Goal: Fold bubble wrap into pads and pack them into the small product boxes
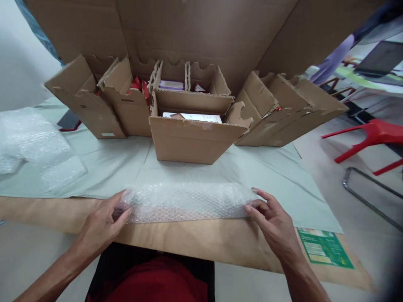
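Observation:
A long strip of clear bubble wrap [189, 203] lies across the front edge of the table, partly on the pale green cloth and partly on bare wood. My left hand [108, 218] pinches its left end between thumb and fingers. At the other end, my right hand [267, 214] grips the wrap, thumb in front and fingers behind. Some of the fingers are hidden by the plastic. Just beyond the strip stands an open cardboard box [192, 138] with a white item [195, 117] inside.
Several more open cardboard bins stand behind, some holding red packets [136, 85] and one a purple-edged item [171, 85]. More bubble wrap [34, 138] is heaped at the left. A green printed sheet [325, 247] lies at the right front. A red stool [374, 136] stands on the floor.

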